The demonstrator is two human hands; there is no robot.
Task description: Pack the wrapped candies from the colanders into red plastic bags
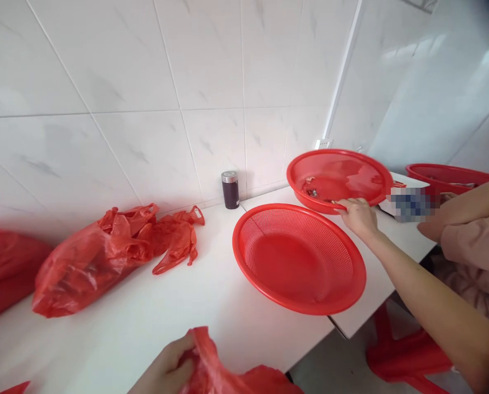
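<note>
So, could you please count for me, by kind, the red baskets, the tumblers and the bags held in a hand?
Red plastic baskets: 3, one gripped by the right hand
Dark tumbler with silver lid: 1
Red plastic bag in the left hand: 1
Total: 5

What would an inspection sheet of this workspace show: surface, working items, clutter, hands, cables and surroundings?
Surface: white tabletop with a seam toward the right.
Job's things: held red bag; front basket, red; back basket, red, with small bits inside too small to identify.
Clutter: bulky red bag and crumpled bag at left; dark tumbler by the wall.
Hands: left hand grips the held red bag; right hand holds the back basket's rim.
Cables: nothing seen.
Surroundings: tiled wall behind; co-worker's sleeve at right; red stool below.
</note>
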